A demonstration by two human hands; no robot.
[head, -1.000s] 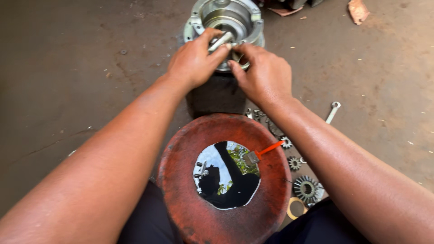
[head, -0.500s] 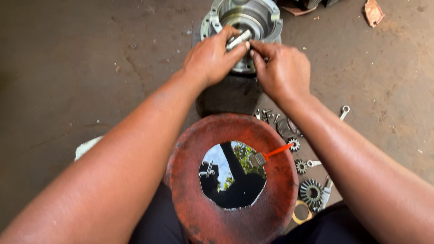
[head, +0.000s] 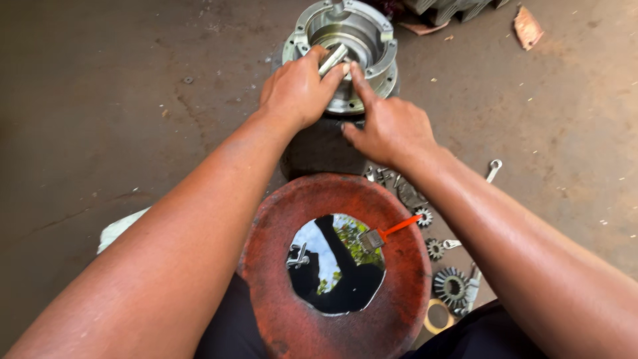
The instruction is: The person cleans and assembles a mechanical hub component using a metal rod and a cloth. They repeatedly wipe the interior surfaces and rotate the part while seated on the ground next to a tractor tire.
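Observation:
A round silver metal housing [head: 372, 30] with a flanged rim stands on a dark block [head: 319, 149] at the top middle. My left hand [head: 296, 90] rests on its near rim with the fingers closed on a short metal pin [head: 332, 58]. My right hand [head: 389, 126] is beside it, the forefinger stretched up against the rim and touching the left fingertips. Whether the right hand grips anything I cannot tell.
A rust-red bowl [head: 279, 219] with dark liquid sits between my arms, an orange-handled brush [head: 389, 233] leaning in it. Several small gears [head: 452, 286], a ring [head: 437, 316] and a wrench [head: 492, 169] lie on the concrete at the right. A white cloth [head: 119, 229] lies at the left.
The view has shifted so housing and hands sit more to the right. My right hand has slid down off the pin; its forefinger now points up along the rim.

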